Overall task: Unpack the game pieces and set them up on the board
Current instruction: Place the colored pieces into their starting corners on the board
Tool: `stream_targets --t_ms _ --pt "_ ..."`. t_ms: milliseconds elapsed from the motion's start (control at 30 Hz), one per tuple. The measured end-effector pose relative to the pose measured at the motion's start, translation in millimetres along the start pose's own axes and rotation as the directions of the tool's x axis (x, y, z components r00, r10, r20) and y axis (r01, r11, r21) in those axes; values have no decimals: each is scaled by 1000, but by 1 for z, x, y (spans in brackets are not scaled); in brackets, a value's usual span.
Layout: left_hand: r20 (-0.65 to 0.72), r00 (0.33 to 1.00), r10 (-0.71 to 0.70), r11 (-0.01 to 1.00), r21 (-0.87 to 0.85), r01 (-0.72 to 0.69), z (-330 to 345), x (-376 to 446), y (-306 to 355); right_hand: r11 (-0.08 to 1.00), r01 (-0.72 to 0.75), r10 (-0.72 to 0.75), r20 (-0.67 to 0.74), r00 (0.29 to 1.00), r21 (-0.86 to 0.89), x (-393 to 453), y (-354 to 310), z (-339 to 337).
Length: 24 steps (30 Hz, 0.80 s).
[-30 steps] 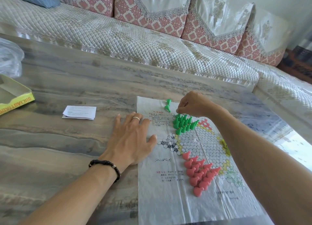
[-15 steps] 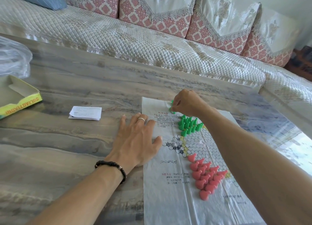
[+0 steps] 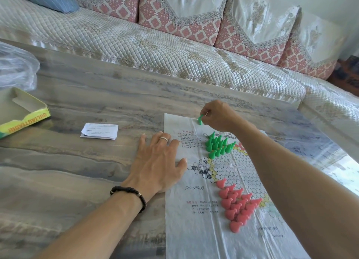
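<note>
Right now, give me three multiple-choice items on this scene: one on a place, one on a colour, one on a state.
1. Where does the left hand lie?
A. on the box
B. flat across the board sheet's left edge
C. on the sofa

2. What colour are the pieces nearest the camera?
A. pink
B. blue
C. yellow

3. What is the right hand doing?
A. resting open
B. pointing
C. pinching a green piece

Key: 1 B, palm on the table, fingers on the sheet. 2 A, the near cluster is pink. 3 C, fingertips hold the piece.
</note>
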<state>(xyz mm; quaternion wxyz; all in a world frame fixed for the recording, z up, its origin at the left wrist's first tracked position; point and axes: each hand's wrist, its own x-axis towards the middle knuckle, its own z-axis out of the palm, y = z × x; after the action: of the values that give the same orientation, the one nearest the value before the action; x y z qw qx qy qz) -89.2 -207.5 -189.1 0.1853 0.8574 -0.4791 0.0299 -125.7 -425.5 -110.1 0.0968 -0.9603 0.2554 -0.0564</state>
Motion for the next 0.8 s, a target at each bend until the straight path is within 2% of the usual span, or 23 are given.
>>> stream_targets --t_ms 233,433,800 --pt "3 1000 -5 1000 -16 5 0 0 0 986 86 -62 171 983 -141 -10 6 -9" --pt "11 1000 0 1000 -12 0 0 1 -1 990 106 -88 180 980 -93 -17 3 -19" --pt "10 1000 1 1000 -15 -1 -2 0 0 990 77 -43 265 963 -120 -17 4 -9"
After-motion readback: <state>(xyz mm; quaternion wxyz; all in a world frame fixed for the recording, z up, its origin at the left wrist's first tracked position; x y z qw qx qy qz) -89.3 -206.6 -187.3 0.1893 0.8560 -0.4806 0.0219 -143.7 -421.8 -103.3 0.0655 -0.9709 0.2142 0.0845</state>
